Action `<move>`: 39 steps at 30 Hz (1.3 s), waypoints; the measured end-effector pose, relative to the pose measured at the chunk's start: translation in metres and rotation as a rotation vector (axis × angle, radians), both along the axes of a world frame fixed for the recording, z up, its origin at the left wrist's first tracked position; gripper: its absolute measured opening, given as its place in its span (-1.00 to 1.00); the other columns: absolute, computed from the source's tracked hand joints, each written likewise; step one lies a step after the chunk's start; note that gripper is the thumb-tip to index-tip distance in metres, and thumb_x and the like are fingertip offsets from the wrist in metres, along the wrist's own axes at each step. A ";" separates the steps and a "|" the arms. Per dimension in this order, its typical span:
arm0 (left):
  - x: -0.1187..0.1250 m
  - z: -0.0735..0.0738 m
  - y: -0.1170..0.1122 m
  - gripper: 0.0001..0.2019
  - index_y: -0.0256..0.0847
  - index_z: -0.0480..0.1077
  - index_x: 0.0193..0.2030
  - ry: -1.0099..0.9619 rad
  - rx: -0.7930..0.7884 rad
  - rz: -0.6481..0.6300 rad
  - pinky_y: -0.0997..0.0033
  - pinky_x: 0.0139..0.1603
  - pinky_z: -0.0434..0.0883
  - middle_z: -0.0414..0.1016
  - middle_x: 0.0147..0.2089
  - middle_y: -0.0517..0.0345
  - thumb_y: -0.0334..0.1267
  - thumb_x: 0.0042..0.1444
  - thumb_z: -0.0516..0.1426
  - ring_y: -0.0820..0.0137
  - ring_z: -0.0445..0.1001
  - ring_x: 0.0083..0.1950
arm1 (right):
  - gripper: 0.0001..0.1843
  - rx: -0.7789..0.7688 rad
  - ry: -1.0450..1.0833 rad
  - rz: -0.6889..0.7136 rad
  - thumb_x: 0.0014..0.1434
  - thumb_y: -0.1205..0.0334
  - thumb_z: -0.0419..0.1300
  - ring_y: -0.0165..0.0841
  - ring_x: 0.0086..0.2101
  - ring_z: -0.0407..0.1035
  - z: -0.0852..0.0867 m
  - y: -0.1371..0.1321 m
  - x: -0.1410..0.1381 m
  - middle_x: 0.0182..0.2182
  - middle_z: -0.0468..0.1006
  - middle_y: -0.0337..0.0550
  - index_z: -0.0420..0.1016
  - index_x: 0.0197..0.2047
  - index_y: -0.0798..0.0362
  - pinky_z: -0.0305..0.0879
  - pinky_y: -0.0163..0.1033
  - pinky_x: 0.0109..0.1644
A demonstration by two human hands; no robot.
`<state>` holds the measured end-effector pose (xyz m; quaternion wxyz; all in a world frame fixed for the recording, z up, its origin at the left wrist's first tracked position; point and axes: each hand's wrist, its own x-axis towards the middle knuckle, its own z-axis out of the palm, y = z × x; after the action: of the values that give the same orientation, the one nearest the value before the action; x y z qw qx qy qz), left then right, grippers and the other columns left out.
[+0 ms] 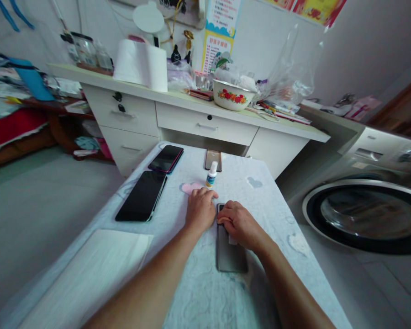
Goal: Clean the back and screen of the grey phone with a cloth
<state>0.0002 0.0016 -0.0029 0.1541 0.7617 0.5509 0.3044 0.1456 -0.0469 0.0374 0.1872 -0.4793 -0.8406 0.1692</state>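
Observation:
A grey phone (231, 260) lies lengthwise on the cloth-covered table in front of me. My right hand (238, 221) is closed over its upper part, pinching a small cloth (232, 240) whose pale edge shows under the palm. Just left of the phone, my left hand (201, 208) rests on the table holding nothing, its thumb held out to the right. Directly beyond the left hand stands a small white spray bottle (211, 176) with a blue and yellow label. Behind the bottle lies a gold phone case or phone back (209, 157).
At the left lie a black tablet (142, 196) and a dark phone (166, 158). White folded paper or cloth (99, 256) covers the near left of the table (260, 201). Beyond is a white desk (205, 125) bearing a flowered bowl (233, 95); a washing machine (380, 183) stands right.

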 end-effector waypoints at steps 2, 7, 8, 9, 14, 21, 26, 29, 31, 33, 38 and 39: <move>0.000 0.001 0.000 -0.71 -0.12 0.45 -0.18 0.002 -0.001 -0.003 0.26 0.04 0.23 0.47 -0.12 0.12 -0.52 0.04 0.03 0.26 0.29 -0.02 | -0.79 -0.006 0.010 -0.017 0.14 0.53 0.13 -0.33 -0.24 0.30 -0.002 0.000 0.000 -0.33 0.46 -0.12 0.56 -0.33 0.11 0.20 -0.27 -0.10; 0.000 0.002 -0.001 -0.72 -0.12 0.45 -0.18 0.007 0.002 0.003 0.25 0.03 0.23 0.47 -0.11 0.11 -0.50 0.06 0.03 0.24 0.30 -0.01 | -0.80 0.058 -0.013 -0.142 0.22 0.44 0.11 -0.31 -0.23 0.30 -0.008 0.003 -0.006 -0.31 0.45 -0.07 0.58 -0.30 0.11 0.21 -0.27 -0.11; 0.000 0.002 -0.001 -0.72 -0.12 0.45 -0.17 0.008 0.005 0.006 0.25 0.03 0.23 0.47 -0.11 0.11 -0.50 0.06 0.03 0.24 0.30 -0.01 | -0.79 0.077 -0.019 -0.167 0.23 0.43 0.10 -0.30 -0.22 0.30 -0.009 0.004 -0.008 -0.31 0.45 -0.07 0.58 -0.30 0.11 0.21 -0.27 -0.11; 0.000 0.002 -0.001 -0.72 -0.12 0.44 -0.17 0.008 0.007 0.007 0.25 0.02 0.23 0.47 -0.11 0.11 -0.50 0.07 0.03 0.24 0.30 0.00 | -0.77 0.096 -0.023 -0.189 0.24 0.43 0.09 -0.30 -0.22 0.30 -0.010 0.006 -0.009 -0.30 0.45 -0.07 0.58 -0.29 0.10 0.21 -0.27 -0.10; 0.000 0.001 -0.001 -0.74 -0.13 0.45 -0.17 0.024 0.026 0.002 0.25 0.03 0.24 0.47 -0.12 0.10 -0.48 0.08 0.03 0.25 0.31 0.00 | -0.74 0.164 -0.052 -0.265 0.23 0.44 0.08 -0.29 -0.21 0.28 -0.016 0.013 -0.012 -0.31 0.44 -0.08 0.61 -0.25 0.06 0.20 -0.29 -0.12; 0.000 0.001 -0.002 -0.77 -0.12 0.44 -0.17 0.037 0.020 -0.025 0.23 0.04 0.22 0.46 -0.12 0.11 -0.44 0.07 0.06 0.25 0.30 0.00 | -0.76 0.219 -0.085 -0.354 0.27 0.34 0.09 -0.28 -0.24 0.27 -0.022 0.019 -0.004 -0.32 0.44 -0.08 0.61 -0.25 0.03 0.19 -0.26 -0.13; 0.000 0.002 -0.003 -0.81 -0.10 0.43 -0.16 0.049 0.016 -0.061 0.22 0.05 0.20 0.44 -0.10 0.12 -0.35 0.08 0.11 0.24 0.28 0.00 | -0.78 0.174 -0.099 -0.398 0.26 0.37 0.11 -0.29 -0.22 0.28 -0.017 0.019 -0.001 -0.32 0.45 -0.07 0.61 -0.25 0.07 0.18 -0.26 -0.10; 0.000 0.003 -0.004 -0.82 -0.10 0.44 -0.18 0.053 0.002 -0.063 0.22 0.05 0.19 0.44 -0.09 0.13 -0.36 0.11 0.07 0.25 0.28 0.01 | -0.77 0.133 -0.074 -0.400 0.26 0.40 0.09 -0.30 -0.21 0.30 -0.014 0.018 0.000 -0.32 0.46 -0.06 0.60 -0.23 0.10 0.18 -0.25 -0.06; 0.000 0.004 -0.003 -0.81 -0.10 0.45 -0.19 0.054 -0.005 -0.060 0.22 0.05 0.19 0.45 -0.09 0.13 -0.38 0.13 0.05 0.25 0.28 0.01 | -0.77 0.121 -0.040 -0.379 0.26 0.41 0.09 -0.30 -0.21 0.30 -0.014 0.017 0.001 -0.32 0.47 -0.07 0.60 -0.24 0.10 0.18 -0.25 -0.05; 0.000 0.004 -0.003 -0.80 -0.10 0.46 -0.20 0.052 -0.003 -0.060 0.21 0.05 0.20 0.46 -0.08 0.13 -0.39 0.13 0.04 0.25 0.28 0.01 | -0.78 0.113 -0.008 -0.333 0.25 0.42 0.09 -0.30 -0.20 0.31 -0.014 0.016 0.003 -0.31 0.47 -0.08 0.59 -0.24 0.10 0.19 -0.25 -0.05; 0.000 0.005 -0.003 -0.79 -0.10 0.46 -0.20 0.052 -0.011 -0.064 0.21 0.06 0.20 0.46 -0.08 0.13 -0.40 0.13 0.03 0.26 0.28 0.00 | -0.77 0.068 0.037 -0.203 0.21 0.47 0.09 -0.33 -0.22 0.31 -0.010 0.010 0.006 -0.29 0.46 -0.12 0.57 -0.26 0.07 0.21 -0.26 -0.08; 0.000 0.005 -0.003 -0.79 -0.11 0.46 -0.20 0.052 -0.015 -0.064 0.21 0.06 0.20 0.46 -0.08 0.12 -0.40 0.14 0.04 0.26 0.29 0.01 | -0.77 0.057 0.036 -0.184 0.20 0.48 0.10 -0.34 -0.23 0.31 -0.008 0.009 0.006 -0.31 0.46 -0.13 0.57 -0.29 0.07 0.21 -0.26 -0.09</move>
<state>0.0006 -0.0015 0.0018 0.1550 0.7855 0.5323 0.2751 0.1514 -0.0383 0.0293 0.2306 -0.5457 -0.7941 0.1361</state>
